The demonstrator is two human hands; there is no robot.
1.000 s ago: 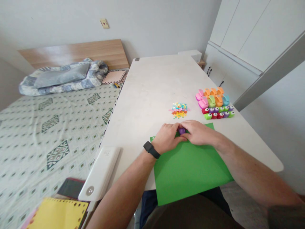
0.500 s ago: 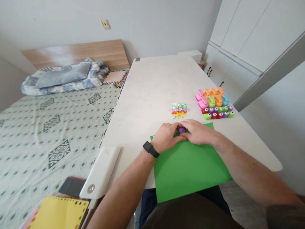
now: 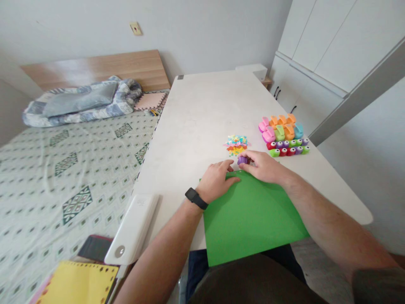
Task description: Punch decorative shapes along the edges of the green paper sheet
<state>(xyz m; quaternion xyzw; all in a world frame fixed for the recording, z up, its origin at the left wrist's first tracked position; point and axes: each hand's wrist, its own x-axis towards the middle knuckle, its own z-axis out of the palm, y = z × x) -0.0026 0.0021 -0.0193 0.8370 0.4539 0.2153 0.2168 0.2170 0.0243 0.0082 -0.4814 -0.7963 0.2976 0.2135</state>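
Beside a patterned bed (image 3: 104, 158), cut off by the left border, a white table (image 3: 202, 114) runs lengthwise away from the person. On its near end lies a green sheet (image 3: 249, 223), slightly turned, its near edge rising toward the right and reaching out over the lap. Which side of the sheet is longer is hard to judge, since the left hand (image 3: 217, 181) covers part of its far left and the right forearm hides much of its right side. Colourful punches (image 3: 280, 133) stand in close rows beyond the right hand (image 3: 264, 166).

The left hand rests over the sheet, thumb and forefinger spread with nothing visible between them. The right hand's thumb and fingers close around a purple punch (image 3: 242, 160), just beyond the sheet's far edge and near the heap of paper bits (image 3: 237, 145). Fingers wrap the punch's right side, so neither its long axis nor its facing can be made out. Tiny white marks (image 3: 240, 171) show along the sheet's far edge; whether they are holes is unclear.
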